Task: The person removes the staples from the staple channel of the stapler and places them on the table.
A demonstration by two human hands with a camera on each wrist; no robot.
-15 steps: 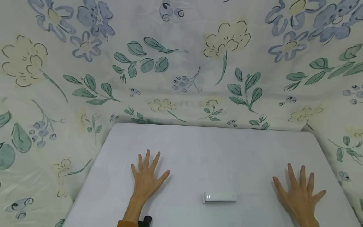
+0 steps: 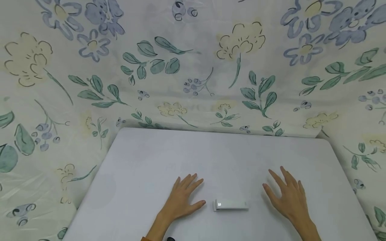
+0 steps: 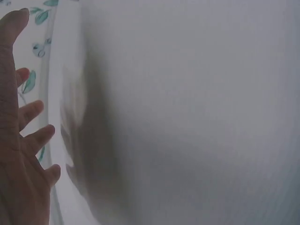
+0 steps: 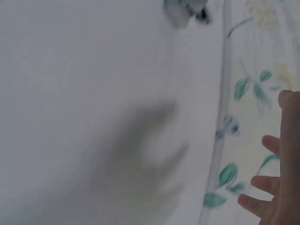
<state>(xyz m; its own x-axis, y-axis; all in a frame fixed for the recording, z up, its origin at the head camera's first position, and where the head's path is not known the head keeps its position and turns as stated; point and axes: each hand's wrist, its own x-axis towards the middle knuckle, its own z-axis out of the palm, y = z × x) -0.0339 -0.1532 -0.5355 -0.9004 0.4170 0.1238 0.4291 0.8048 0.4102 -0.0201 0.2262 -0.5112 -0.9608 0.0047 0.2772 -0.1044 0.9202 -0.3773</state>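
Observation:
A small white oblong object (image 2: 231,205) lies on the white tabletop (image 2: 144,157) between the two hands. My left hand (image 2: 182,198) is just left of it, fingers spread and thumb pointing toward its left end. To its right, farther off, my right hand (image 2: 287,199) has spread, slightly bent fingers and holds nothing. In the left wrist view, the left hand (image 3: 21,150) hovers over the table with its shadow beneath. The right hand (image 4: 283,187) shows at the edge of the right wrist view, also above its shadow.
A floral sheet (image 2: 199,60) hangs behind the table and along both sides. The table's back edge has rounded corners. A black piece (image 2: 170,239) shows at the left wrist. Something blurred, grey and white (image 4: 185,9), sits at the top of the right wrist view.
Both hands have lifted from lying flat and moved inward toward the white object, the left to the right and the right to the left. The object has stayed in place.

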